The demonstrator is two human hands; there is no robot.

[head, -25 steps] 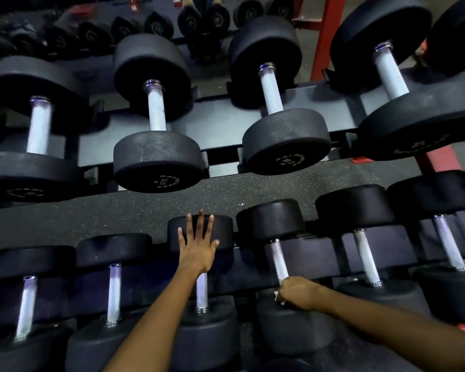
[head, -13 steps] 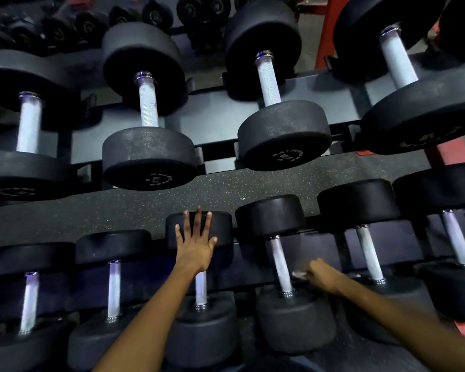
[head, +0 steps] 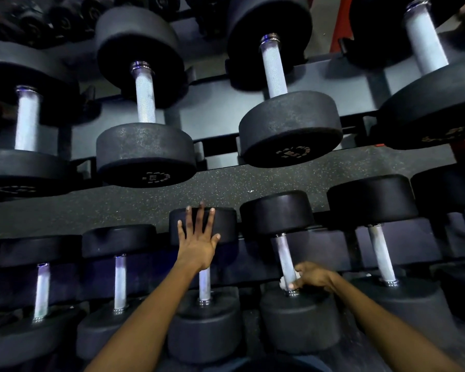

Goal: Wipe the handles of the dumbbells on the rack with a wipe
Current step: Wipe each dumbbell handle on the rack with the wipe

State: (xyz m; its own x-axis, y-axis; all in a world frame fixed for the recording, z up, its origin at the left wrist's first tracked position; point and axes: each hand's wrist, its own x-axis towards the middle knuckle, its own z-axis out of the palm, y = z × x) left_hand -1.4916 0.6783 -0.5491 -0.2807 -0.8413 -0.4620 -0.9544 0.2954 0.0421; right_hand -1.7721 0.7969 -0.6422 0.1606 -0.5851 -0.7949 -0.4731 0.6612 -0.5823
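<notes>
Wipe (head: pixel 283 281) – small white wad, pinched against the lower end of a steel handle (head: pixel 285 257) on the rack's lower tier, just above the near weight head (head: pixel 300 322). Only a scrap of it shows past the fingers. That dumbbell sits fourth from the lower tier's left edge, toward the right half of the row.

Right hand (head: pixel 313 277) has fingers and thumb curled round that handle with the wipe trapped between – closed grip, knuckles up. Left hand (head: pixel 199 241) is flat and spread, fingers straight, palm pressing on the far head (head: pixel 223 224) of the neighbouring dumbbell to the left; it holds nothing, looks like bracing.

Upper tier (head: pixel 220 114) carries bigger dumbbells with bare knurled handles, no hand near them. Speckled floor (head: pixel 118 205) shows between the tiers, a red frame post (head: pixel 338 28) at the top right.

Judgement: mid-wipe on this handle, with the rest of the row and the upper tier likely still to do. Risks – the wad is small, so it may slip out on a stroke up the knurling and bare skin drags the steel instead; only the bottom end may get covered; the wipe could snag and shred on the knurl. A dropped wipe would fall between the heads, hard to fish out.
</notes>
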